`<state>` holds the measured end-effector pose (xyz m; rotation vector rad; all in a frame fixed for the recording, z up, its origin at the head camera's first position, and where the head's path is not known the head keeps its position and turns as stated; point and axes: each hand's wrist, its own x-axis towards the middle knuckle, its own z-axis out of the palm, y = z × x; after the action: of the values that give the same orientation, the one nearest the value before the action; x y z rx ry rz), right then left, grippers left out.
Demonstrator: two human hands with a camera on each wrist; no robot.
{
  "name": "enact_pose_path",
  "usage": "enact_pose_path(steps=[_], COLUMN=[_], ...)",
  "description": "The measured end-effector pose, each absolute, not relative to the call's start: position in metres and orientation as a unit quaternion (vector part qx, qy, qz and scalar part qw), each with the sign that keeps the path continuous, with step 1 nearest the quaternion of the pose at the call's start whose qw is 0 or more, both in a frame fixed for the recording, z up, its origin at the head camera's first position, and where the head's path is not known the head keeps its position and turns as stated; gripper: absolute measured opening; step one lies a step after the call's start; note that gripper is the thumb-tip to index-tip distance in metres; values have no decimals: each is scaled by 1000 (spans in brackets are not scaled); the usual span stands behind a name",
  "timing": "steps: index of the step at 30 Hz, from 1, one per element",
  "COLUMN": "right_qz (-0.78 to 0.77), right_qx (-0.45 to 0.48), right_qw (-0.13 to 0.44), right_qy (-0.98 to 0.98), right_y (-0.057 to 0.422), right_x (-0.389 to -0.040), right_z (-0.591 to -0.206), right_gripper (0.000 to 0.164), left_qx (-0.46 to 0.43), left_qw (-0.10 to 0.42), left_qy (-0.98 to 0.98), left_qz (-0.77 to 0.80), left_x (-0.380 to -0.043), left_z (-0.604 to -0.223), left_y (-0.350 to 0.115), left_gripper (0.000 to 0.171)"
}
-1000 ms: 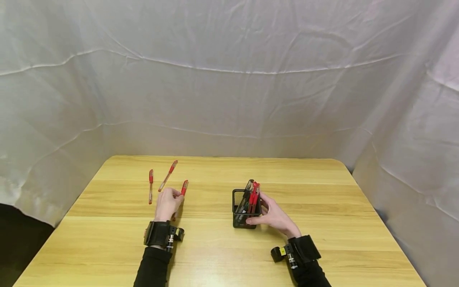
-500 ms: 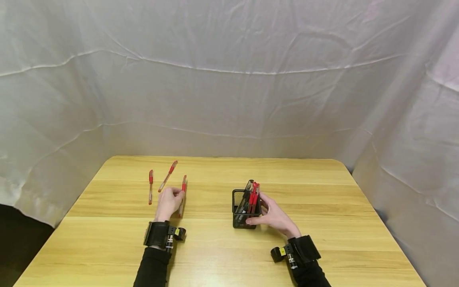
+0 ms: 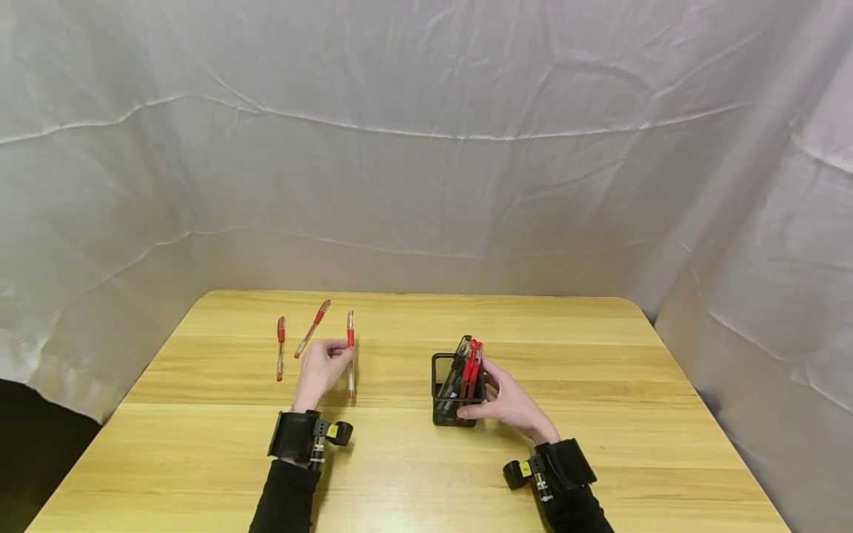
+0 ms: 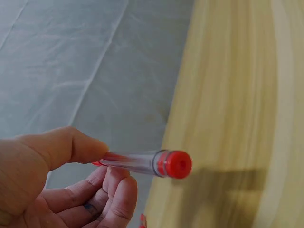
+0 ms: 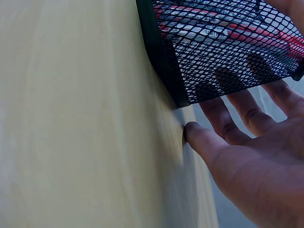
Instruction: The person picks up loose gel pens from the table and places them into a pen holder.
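Note:
My left hand (image 3: 323,370) pinches a clear-barrelled pen with a red cap (image 3: 350,332) between thumb and fingers, held above the table. In the left wrist view the red end of this pen (image 4: 176,164) points away from the hand over the tabletop. My right hand (image 3: 513,403) grips the right side of a black mesh pen holder (image 3: 443,416), thumb at the front and fingers behind. The holder stands on the table. Red pens (image 3: 472,366) and black pens (image 3: 453,377) lean inside it. Through its mesh wall (image 5: 209,78) the right wrist view shows parts of pens.
Two more red-capped pens lie on the wooden table (image 3: 400,474), one pen (image 3: 281,348) at the left and a slanted pen (image 3: 313,329) beyond the left hand. A pale cloth curtain (image 3: 426,185) surrounds the table's back and sides.
The left hand has lifted the pinched pen off the table and shifted it slightly right and away from me; the pen now points straighter forward. My right hand and the pen holder stay put.

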<state>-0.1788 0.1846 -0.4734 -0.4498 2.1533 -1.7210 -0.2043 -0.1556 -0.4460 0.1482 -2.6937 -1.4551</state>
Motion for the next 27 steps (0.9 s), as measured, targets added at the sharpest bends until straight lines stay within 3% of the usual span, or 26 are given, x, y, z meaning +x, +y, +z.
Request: enact_pose_path(steps=[27], right_qz=[-597], right_qx=[-155], right_qw=[174], right_qy=[767], right_y=[185], right_x=[-180], right_z=[-474], right_gripper=[108], left_qx=[-24], left_qw=[124], left_qy=[-838], left_qz=[-531], left_x=[-189], left_z=[-405], left_y=[-130], left_gripper=[24])
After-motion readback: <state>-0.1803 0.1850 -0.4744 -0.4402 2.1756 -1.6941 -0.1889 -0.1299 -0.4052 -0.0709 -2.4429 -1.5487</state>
